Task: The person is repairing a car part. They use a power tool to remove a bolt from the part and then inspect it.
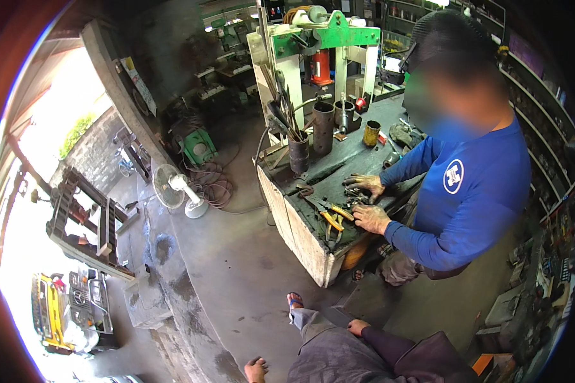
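We note our own left hand [256,369] low at the lower edge, clear of the counter [278,214], fingers loosely curled with nothing seen in them; how far they are spread we cannot tell. Right hand [358,327] lies by the grey trousers [329,350], probably parked there for rest; its fingers are partly hidden, so we cannot tell whether they hold anything. Handling is at the counter: a co-worker [476,179] in blue leans in, far hand [365,185] spread low and near hand [372,219] beside it, fingers bent. The small metal parts [356,198] lie on the dark top between and under those hands, perhaps kept close so both can steady them; the exact grip is too small to tell. Yellow-handled tools [342,213] lie just beside the near hand, handles turned toward the co-worker, which we take as being for easy reach. Rods stand upright in a dark cylinder [299,155] by the counter's far-left edge, likely to stop them rolling; a yellowish can [371,134] stands farther back, apart from the parts, perhaps to leave elbow room
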A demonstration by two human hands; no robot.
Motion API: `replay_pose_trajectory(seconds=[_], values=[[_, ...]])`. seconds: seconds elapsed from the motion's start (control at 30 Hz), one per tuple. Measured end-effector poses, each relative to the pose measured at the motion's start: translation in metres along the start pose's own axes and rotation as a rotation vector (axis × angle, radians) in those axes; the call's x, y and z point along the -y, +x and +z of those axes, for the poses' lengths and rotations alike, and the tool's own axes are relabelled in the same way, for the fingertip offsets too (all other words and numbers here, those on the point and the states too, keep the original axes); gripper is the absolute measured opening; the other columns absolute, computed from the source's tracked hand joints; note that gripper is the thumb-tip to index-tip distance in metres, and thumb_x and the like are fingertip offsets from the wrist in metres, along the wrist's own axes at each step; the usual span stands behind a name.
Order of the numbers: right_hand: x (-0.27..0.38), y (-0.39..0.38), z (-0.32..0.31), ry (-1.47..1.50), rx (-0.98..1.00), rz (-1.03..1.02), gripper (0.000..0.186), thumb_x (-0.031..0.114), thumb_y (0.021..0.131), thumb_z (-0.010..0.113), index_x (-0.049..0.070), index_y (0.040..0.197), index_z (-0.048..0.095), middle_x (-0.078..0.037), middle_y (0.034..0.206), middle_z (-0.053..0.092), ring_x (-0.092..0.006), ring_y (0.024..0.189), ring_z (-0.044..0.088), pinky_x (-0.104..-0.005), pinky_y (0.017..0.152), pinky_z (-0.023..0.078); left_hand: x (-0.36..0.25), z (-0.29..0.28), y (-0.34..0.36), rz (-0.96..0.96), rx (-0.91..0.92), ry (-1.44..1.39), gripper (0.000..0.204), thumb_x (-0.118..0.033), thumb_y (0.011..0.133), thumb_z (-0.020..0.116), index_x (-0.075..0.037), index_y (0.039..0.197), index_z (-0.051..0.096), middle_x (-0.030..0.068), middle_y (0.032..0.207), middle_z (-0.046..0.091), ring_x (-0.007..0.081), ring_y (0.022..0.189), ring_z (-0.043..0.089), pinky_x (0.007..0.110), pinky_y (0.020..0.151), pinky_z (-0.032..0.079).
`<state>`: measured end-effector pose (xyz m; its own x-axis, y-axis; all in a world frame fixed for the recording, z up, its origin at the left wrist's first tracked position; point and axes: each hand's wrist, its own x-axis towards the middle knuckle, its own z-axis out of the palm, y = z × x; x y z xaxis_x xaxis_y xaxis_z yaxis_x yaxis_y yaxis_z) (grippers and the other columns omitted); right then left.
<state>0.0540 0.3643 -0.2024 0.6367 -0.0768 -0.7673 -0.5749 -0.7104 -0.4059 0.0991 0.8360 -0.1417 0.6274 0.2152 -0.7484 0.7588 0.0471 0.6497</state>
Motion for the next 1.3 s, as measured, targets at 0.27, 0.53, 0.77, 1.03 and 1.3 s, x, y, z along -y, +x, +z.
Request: replay_pose_trajectory(seconds=[0.27,0.53,0.77,1.03,1.3], values=[[0.078,0.096,-0.03,0.004,-0.028,-0.018,0.035,0.03,0.084,0.066,0.011,0.111,0.077,-0.017,0.112,0.074,-0.0355,0.106,0.07,-0.0469,0.09,0.054,-0.072,0.015,0.049,0.214,0.086,0.561,0.033,-0.019,0.086,0.075,0.006,0.108,0.076,0.013,0.095,0.078,0.0173,0.087,0.072,0.031,0.082,0.056],[0.18,0.14,-0.122,0.035,-0.019,-0.115,0.037,0.028,0.082,0.066,0.008,0.11,0.076,-0.023,0.111,0.073,-0.039,0.104,0.071,-0.0483,0.093,0.054,-0.17,0.019,0.119,0.068,0.105,0.102,0.028,-0.013,0.092,0.067,0.004,0.114,0.07,0.0144,0.094,0.073,0.0235,0.083,0.071,0.037,0.069,0.057],[0.188,0.155,-0.109,0.068,-0.057,-0.055,0.041,0.033,0.08,0.071,0.009,0.113,0.075,-0.017,0.11,0.074,-0.0356,0.105,0.07,-0.0454,0.091,0.054,-0.235,0.048,0.202,0.014,0.241,0.24,0.027,-0.01,0.092,0.063,0.001,0.117,0.067,0.0128,0.091,0.071,0.0262,0.074,0.07,0.036,0.06,0.057],[0.148,0.111,-0.103,0.262,-0.198,0.151,0.041,0.044,0.085,0.067,0.01,0.104,0.078,-0.013,0.1,0.077,-0.0331,0.095,0.072,-0.0444,0.087,0.056,-0.322,0.089,0.296,0.058,0.489,0.732,0.043,-0.017,0.092,0.064,-0.006,0.133,0.064,0.0122,0.121,0.072,0.0236,0.1,0.071,0.034,0.08,0.057],[0.14,-0.043,-0.184,0.613,-1.232,0.935,0.026,0.026,0.084,0.069,0.002,0.092,0.077,-0.021,0.087,0.075,-0.0355,0.086,0.073,-0.0466,0.079,0.057,-0.487,0.134,0.407,0.061,0.481,0.694,0.022,-0.009,0.092,0.062,0.001,0.11,0.07,0.0118,0.088,0.07,0.0247,0.068,0.068,0.034,0.056,0.056]])
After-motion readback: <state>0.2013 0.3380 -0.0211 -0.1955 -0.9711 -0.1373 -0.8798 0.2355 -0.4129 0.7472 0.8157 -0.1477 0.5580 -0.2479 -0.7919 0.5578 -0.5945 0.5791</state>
